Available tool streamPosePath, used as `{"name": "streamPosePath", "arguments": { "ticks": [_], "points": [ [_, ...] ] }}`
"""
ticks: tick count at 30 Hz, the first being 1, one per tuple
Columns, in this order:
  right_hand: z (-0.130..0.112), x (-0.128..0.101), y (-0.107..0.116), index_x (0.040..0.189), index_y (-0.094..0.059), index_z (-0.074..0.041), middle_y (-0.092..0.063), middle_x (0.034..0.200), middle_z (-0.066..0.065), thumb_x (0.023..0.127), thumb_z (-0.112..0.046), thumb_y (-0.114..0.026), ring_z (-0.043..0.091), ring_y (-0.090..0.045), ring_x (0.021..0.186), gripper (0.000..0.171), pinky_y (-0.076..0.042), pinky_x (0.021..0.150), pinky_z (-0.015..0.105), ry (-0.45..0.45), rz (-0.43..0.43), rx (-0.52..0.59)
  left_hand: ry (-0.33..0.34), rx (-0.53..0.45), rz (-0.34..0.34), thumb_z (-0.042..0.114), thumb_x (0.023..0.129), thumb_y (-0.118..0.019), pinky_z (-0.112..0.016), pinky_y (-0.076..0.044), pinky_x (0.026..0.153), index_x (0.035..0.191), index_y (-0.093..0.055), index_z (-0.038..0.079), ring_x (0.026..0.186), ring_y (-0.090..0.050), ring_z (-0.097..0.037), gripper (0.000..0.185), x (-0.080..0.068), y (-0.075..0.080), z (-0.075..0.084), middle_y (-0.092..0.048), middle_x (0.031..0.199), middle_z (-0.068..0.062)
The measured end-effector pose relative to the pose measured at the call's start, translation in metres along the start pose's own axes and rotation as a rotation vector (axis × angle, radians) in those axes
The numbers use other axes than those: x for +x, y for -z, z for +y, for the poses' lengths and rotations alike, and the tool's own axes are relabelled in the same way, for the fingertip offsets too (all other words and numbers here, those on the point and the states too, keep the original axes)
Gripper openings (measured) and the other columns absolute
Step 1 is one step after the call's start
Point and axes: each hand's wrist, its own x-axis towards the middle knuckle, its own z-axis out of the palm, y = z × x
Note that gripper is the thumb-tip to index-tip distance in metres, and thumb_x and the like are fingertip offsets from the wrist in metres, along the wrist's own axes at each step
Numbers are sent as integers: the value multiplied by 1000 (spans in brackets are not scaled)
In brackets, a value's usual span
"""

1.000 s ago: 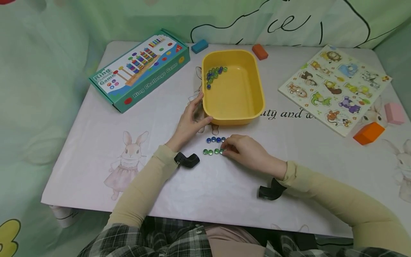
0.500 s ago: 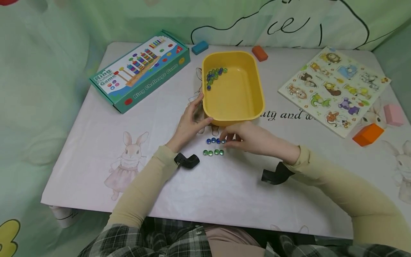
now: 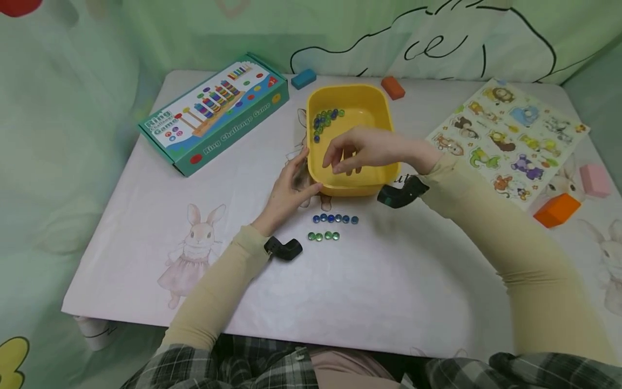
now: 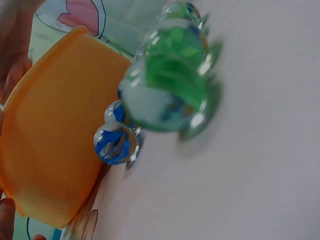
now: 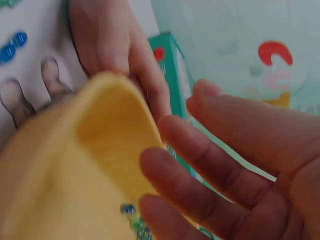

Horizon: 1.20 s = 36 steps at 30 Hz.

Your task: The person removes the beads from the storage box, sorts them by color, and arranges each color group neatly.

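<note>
A yellow plastic bin [image 3: 359, 190] holds a cluster of blue and green marbles [image 3: 324, 120] along its left side. My left hand [image 3: 282, 200] rests against the bin's near left corner, fingers along the left wall and thumb at the front. Over the bin's interior hovers my right hand [image 3: 366, 147], fingers loosely bent; the right wrist view shows nothing between its fingers [image 5: 185, 145]. In front of the bin lies a row of blue marbles [image 3: 331, 219], with a shorter row of green marbles [image 3: 318, 236] nearer me. Close up in the left wrist view is a green marble [image 4: 165, 90].
A green Ring Challenge Game box [image 3: 214, 113] lies at the back left. Blue [image 3: 303, 79] and orange-red [image 3: 392, 87] blocks flank the bin's far end. An animal puzzle board [image 3: 510, 140] is at the right, near an orange block [image 3: 556, 210] and a pink block [image 3: 595, 180].
My right hand has moved from the green row's right end, past the blue row, to above the bin. More blue marbles show at that row's right end. The left hand stays at the bin.
</note>
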Motion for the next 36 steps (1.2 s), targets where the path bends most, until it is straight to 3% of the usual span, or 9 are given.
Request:
{"name": "streamPosePath", "arguments": {
  "ticks": [9,17,29,36],
  "points": [
    [33,40,21,115,-59,-4,-58,100,12,92,-21,-56,22,-54,85,29,-51,70,24,-160,96,0,8,-6,-2,34,85,-65,-39,-14,116,145,-21,36,139,-19,-4,74,1,0,0,-16,149,26],
    [55,63,19,115,-59,-4,-59,100,14,92,-18,-56,24,-57,82,26,-51,69,25,-206,112,-11,4,-14,-6,32,85,-66,-34,-16,116,146,-22,32,138,-21,-6,75,0,-2,1,-17,150,22],
    [52,81,11,126,-53,-8,-55,110,14,93,-15,-54,25,-50,95,34,-45,88,33,-320,68,-61,-6,-16,-2,30,85,-66,-29,-18,115,146,-23,28,139,-22,-5,75,2,-2,2,-18,151,19],
    [50,87,5,120,-57,-7,-57,109,13,92,-18,-57,25,-49,95,30,-44,87,32,-295,53,-118,-11,-10,7,29,85,-66,-32,-17,116,146,-23,27,139,-22,-8,75,1,0,1,-18,152,18]
  ]
}}
